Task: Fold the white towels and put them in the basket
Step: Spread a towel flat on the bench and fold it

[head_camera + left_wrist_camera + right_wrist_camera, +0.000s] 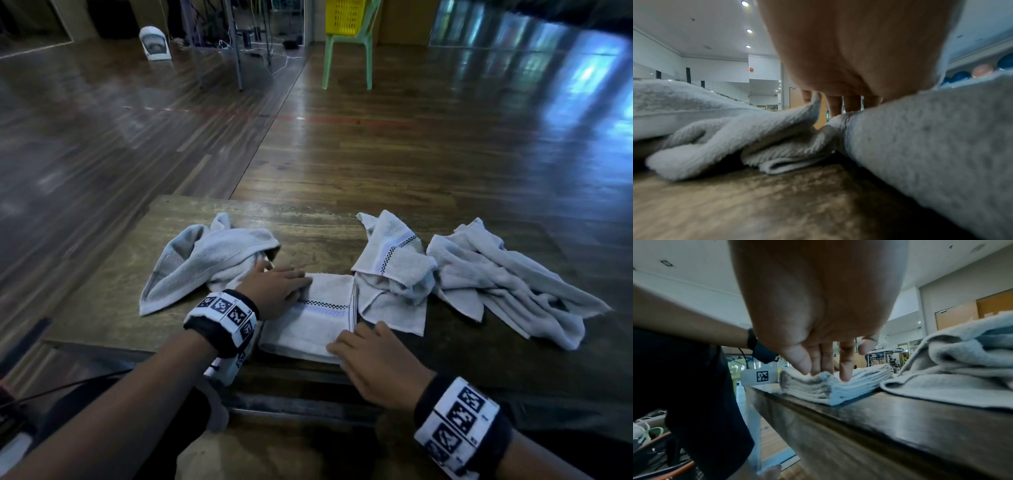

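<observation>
Folded towel (313, 318) is lying low and centre in the head view, on the surface (102, 298), long axis running up-frame; left hand (277, 291) is pressing flat on its upper-left corner, right hand (373, 363) flat on its lower-right edge. Left wrist view: straight fingers (833, 104) are resting on cloth. Right wrist view: fingertips (844, 369) are pressing down on the stacked layers, centre frame. No basket is clearly showing.
</observation>
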